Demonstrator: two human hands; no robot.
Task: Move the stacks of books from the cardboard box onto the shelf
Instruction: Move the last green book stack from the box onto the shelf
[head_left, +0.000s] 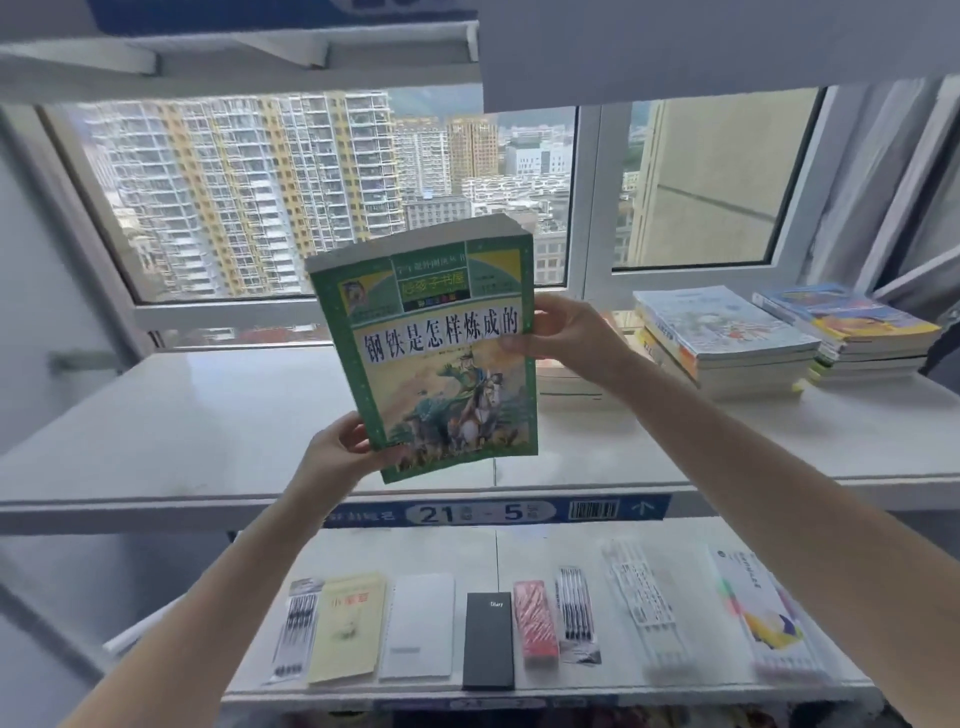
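Lying at the far right of the shelf (182, 415) are book stacks (727, 338), clear of the green book (431, 353) held upright above its middle. Stationery (488, 639) lines the lower shelf (467, 551). The left hand (343, 452) pinches the book's near-left corner; the right hand (566, 332) grips its right edge.

"钢铁是怎样炼成的" on green book (439, 332); "21", "5" on shelf label (483, 513)

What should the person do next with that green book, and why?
Probably lower the green book flat onto the shelf: the left hand and right hand hold it upright above a bare part, left of the stacks lying there.
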